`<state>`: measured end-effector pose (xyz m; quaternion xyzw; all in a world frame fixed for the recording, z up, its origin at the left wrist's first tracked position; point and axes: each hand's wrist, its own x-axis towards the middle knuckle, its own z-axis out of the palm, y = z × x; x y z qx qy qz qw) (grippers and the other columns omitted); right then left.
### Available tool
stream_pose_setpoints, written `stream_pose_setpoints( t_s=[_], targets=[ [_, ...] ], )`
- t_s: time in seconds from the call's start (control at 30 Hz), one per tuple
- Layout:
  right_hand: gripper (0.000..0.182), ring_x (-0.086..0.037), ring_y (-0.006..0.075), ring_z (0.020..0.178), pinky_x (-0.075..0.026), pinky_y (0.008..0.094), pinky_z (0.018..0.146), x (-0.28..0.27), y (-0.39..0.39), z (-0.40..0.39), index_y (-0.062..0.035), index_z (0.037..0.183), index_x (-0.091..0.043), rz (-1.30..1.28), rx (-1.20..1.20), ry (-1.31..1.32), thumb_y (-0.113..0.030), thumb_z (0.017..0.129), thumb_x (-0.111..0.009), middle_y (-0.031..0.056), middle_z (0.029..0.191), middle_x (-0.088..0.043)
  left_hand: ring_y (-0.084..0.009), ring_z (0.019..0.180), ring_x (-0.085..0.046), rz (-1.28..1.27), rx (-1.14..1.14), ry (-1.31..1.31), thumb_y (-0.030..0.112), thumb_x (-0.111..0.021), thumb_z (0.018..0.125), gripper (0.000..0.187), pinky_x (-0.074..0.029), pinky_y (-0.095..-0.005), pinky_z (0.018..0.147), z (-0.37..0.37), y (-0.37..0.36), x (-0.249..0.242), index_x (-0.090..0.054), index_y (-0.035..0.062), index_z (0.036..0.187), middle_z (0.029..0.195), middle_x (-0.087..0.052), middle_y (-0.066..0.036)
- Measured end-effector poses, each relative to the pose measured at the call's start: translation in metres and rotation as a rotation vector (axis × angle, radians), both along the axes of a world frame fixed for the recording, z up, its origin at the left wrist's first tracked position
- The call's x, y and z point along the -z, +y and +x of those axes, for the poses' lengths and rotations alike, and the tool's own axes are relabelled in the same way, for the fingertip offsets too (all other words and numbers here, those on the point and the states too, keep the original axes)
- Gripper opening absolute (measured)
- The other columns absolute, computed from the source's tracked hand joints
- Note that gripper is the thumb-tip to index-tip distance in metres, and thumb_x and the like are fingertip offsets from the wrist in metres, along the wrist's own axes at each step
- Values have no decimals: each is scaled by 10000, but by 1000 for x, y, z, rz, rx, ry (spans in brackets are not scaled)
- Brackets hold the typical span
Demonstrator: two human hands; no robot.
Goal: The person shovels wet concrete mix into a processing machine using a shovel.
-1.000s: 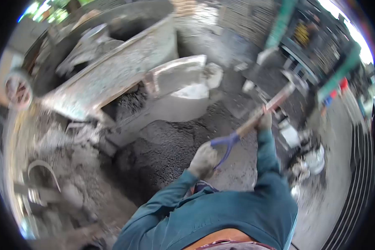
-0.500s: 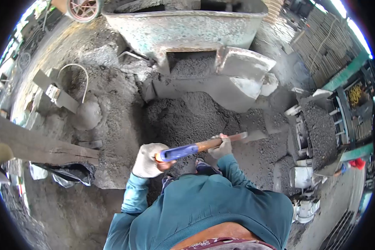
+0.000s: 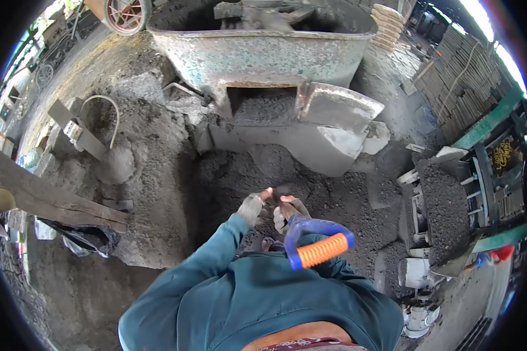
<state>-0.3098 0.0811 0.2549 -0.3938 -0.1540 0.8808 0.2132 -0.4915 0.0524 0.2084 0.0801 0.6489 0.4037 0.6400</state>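
A shovel with a blue D-handle and an orange grip points back toward my body. My right hand, in a pale glove with bare fingertips, is closed round its shaft just beyond the handle. To the left of it, my gloved left hand has curled fingers close to the shaft; whether they grip it is hidden. The shovel's blade cannot be made out. Below both hands lies dark, damp, grainy mix, partly heaped.
A large worn metal tub with a square opening stands ahead. A loose panel leans beside that opening. On the right is a conveyor-like trough holding dark material. A wooden beam juts in from the left.
The shovel has swung round: its handle moved from my left hand to near my body on the right. My left hand left the handle and moved forward and right; the hands are closer together.
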Motion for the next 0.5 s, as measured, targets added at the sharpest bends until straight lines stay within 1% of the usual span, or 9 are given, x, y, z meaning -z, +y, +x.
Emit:
stream_pose_setpoints(
  t_s=[0.03, 0.13, 0.17, 0.2, 0.3, 0.37, 0.4, 0.43, 0.5],
  targets=[
    [295, -630, 154, 798, -530, 278, 701, -23, -2, 11, -29, 1167, -569, 144, -44, -50, -245, 966, -572, 65, 865, -622, -212, 943, -572, 37, -17, -680, 476, -647, 894, 427, -492, -410, 794, 2, 17, 50, -578, 123, 1123, 1032, -575, -54],
    [458, -609, 137, 916, -525, 292, 770, -117, -30, 48, 6, 1365, -422, 754, -78, -238, -234, 997, -549, 86, 1062, -598, -249, 834, -574, -5, -318, -588, 329, -644, 882, 240, -506, -487, 747, 32, 62, 143, -543, 127, 962, 888, -551, -49],
    [543, -611, 142, 915, -527, 296, 765, -120, -32, 67, 18, 1399, -397, 827, -20, -216, -295, 981, -546, 93, 1085, -601, -258, 797, -574, -59, -390, -660, 288, -637, 874, 201, -511, -497, 729, 33, 75, 183, -524, 128, 923, 851, -544, -50],
    [629, -614, 148, 915, -529, 300, 760, -124, -34, 85, 29, 1432, -372, 901, 38, -193, -357, 965, -542, 100, 1107, -604, -261, 779, -574, -79, -444, -682, 240, -622, 855, 160, -517, -498, 694, 38, 76, 193, -512, 140, 914, 829, -526, -47],
    [967, -655, 186, 797, -548, 303, 659, -85, -12, 202, 52, 1418, -393, 654, 372, 177, -720, 853, -536, 109, 1032, -659, -271, 747, -568, -122, -565, -732, 160, -592, 810, 136, -525, -500, 625, 55, 73, 245, -491, 173, 900, 805, -489, -40],
    [997, -655, 172, 829, -547, 294, 694, -113, -52, 211, 26, 1447, -368, 952, 492, -331, -737, 830, -543, 108, 1056, -656, -279, 753, -562, -157, -548, -714, 188, -595, 794, 152, -517, -505, 630, 67, 59, 294, -496, 195, 908, 841, -493, -38],
    [961, -643, 157, 765, -537, 288, 670, -118, -68, 216, 0, 1462, -375, 1031, 397, -399, -672, 822, -624, 95, 958, -664, -283, 753, -560, -197, -521, -682, 204, -600, 787, 160, -514, -509, 636, 72, 48, 298, -499, 204, 912, 851, -499, -39],
    [818, -631, 148, 727, -527, 275, 656, -137, -86, 204, -17, 1414, -442, 956, 352, -741, -511, 825, -720, 75, 877, -648, -287, 753, -558, -237, -494, -652, 220, -604, 780, 170, -511, -513, 641, 77, 37, 301, -501, 214, 915, 862, -505, -39],
    [611, -633, 147, 729, -525, 270, 640, -127, -113, 203, -24, 1340, -494, 867, 341, -944, -308, 842, -706, 67, 850, -625, -294, 751, -555, -332, -442, -587, 255, -617, 768, 191, -506, -522, 651, 86, 13, 296, -508, 232, 923, 872, -519, -39]
  ],
)
